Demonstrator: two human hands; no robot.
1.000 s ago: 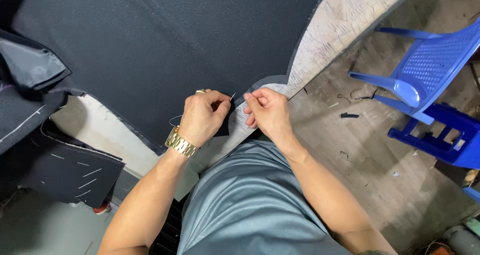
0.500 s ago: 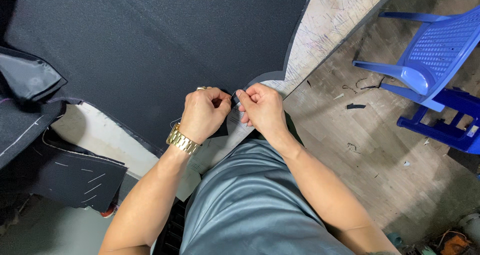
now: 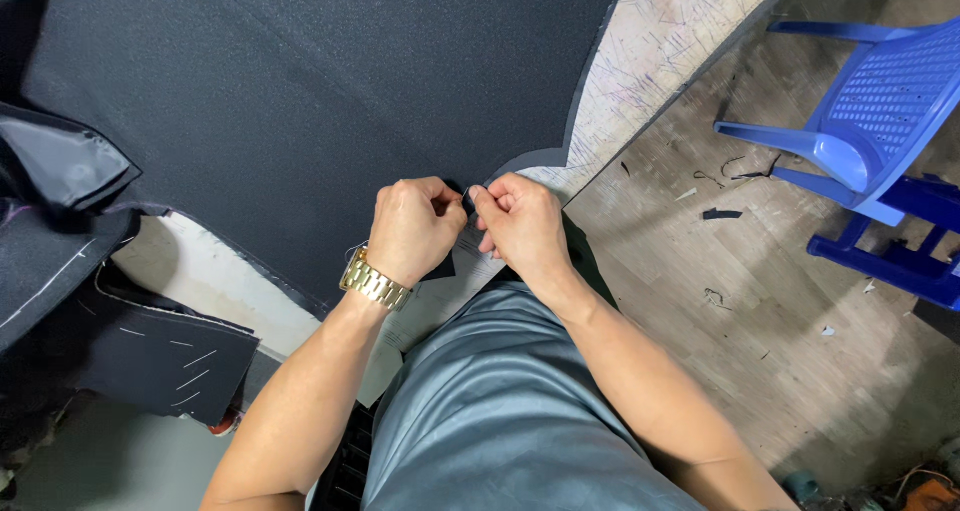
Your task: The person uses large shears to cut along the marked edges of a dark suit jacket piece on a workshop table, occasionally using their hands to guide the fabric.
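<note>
Head view: your left hand (image 3: 415, 229) and right hand (image 3: 520, 226) pinch closed on the dark fabric (image 3: 330, 101) edge between them, apparently steadying it.

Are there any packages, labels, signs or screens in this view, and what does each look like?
No packages, signs or screens show.
Small pale paper piece: lies on the table edge just below the two hands, light grey-white, flat; it may be a label or slip, too unclear to tell.
Left hand and right hand: pinched together over the dark cloth right above that piece.
</note>
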